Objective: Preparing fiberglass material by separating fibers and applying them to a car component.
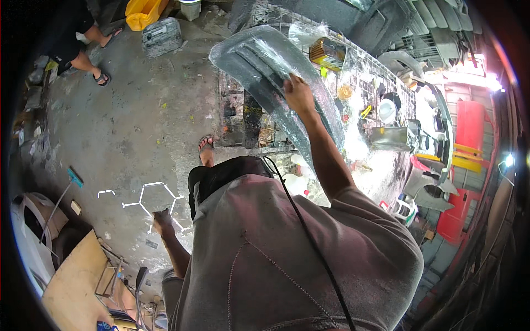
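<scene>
A long, glossy grey moulded panel (265, 55) with raised ribs lies slantwise over a wire-mesh work table, its upper end towards the far left. My right hand (300, 95) is over the middle of the panel, fingers curled in against its surface. Whatever those fingers hold, if anything, is too small to make out. My left hand (162, 222) hangs low at my left side above the floor, well apart from the panel. It is closed, and something dark shows at its fingers, but its kind cannot be made out.
The mesh table (400, 88) carries a yellow-and-black box (327, 54) and a white round container (387, 111). Another person's legs (88, 60) stand far left, near a yellow container (144, 14) and grey jerrycan (162, 37). White hexagon lines (141, 193) show on the floor; a blue-headed broom (75, 177) leans left.
</scene>
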Action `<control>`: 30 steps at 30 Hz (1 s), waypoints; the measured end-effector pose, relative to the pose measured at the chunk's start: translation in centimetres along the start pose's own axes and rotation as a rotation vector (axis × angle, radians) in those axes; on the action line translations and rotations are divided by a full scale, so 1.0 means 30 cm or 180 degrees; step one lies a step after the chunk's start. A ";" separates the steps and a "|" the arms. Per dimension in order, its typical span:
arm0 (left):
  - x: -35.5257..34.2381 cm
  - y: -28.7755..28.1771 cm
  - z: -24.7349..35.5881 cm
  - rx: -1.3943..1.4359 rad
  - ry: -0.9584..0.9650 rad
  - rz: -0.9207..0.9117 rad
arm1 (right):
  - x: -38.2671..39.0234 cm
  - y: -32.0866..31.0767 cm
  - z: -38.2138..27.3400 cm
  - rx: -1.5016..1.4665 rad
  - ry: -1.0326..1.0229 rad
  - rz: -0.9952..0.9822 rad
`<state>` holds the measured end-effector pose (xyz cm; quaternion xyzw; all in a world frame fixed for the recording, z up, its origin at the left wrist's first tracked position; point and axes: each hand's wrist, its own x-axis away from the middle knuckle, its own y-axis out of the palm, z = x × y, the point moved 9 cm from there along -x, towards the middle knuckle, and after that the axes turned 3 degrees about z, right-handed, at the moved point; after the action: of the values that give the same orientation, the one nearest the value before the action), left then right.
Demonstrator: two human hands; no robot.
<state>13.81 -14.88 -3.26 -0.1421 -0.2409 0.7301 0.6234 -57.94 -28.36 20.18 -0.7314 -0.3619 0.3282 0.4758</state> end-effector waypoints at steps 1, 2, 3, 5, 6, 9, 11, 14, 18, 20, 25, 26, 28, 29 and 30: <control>0.022 0.015 0.117 -0.1111 0.1538 -0.0062 | -0.015 0.039 -0.008 0.0076 0.0045 -0.0223; -0.015 -0.021 -0.030 -0.0463 0.0036 -0.0027 | -0.026 0.048 -0.003 0.0141 0.0150 -0.0230; 0.000 -0.049 -0.162 0.0168 -0.1214 0.0135 | -0.037 0.070 0.001 0.0184 0.0276 -0.0335; 0.030 -0.042 -0.250 0.0232 -0.1745 -0.0135 | -0.049 0.076 0.010 0.0261 0.0393 -0.0404; 0.051 -0.040 -0.288 0.0705 -0.1988 -0.0031 | -0.044 0.087 0.005 0.0257 0.0389 -0.0490; 0.102 -0.038 -0.354 0.0826 -0.2187 -0.0013 | -0.035 0.023 -0.029 0.0136 0.0020 -0.0032; 0.132 -0.022 -0.371 0.1159 -0.2224 0.0055 | -0.019 0.008 -0.018 0.0133 -0.0021 -0.0133; 0.165 0.009 -0.351 0.0434 -0.2030 -0.0221 | -0.004 -0.048 0.017 -0.0163 -0.0151 0.0140; 0.254 0.083 -0.312 0.1341 -0.2689 -0.0170 | -0.061 -0.049 0.113 -0.0727 -0.0417 0.0171; 0.267 0.116 -0.262 0.1856 -0.2745 -0.0193 | -0.156 -0.005 0.172 -0.1176 -0.0409 -0.0060; 0.220 0.050 -0.187 0.1267 -0.2253 -0.0092 | -0.367 0.025 0.367 -0.2364 0.0569 -0.0156; 0.219 0.018 -0.188 0.0917 -0.2225 -0.0017 | -0.378 0.011 0.388 -0.2605 0.0703 0.0152; 0.244 -0.008 -0.201 0.1608 -0.2542 0.0281 | -0.380 0.040 0.324 -0.1890 0.0192 -0.0182; 0.263 -0.020 -0.199 0.1697 -0.2650 0.0342 | -0.369 0.058 0.282 -0.1585 -0.0090 -0.0245; 0.277 -0.027 -0.190 0.1840 -0.2734 0.0355 | -0.355 0.067 0.224 -0.1376 -0.0558 -0.0267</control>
<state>15.88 -5.65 -6.85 0.3357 -0.2557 0.7914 0.4423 -68.61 -34.83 17.52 -0.7693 -0.4938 0.2853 0.2880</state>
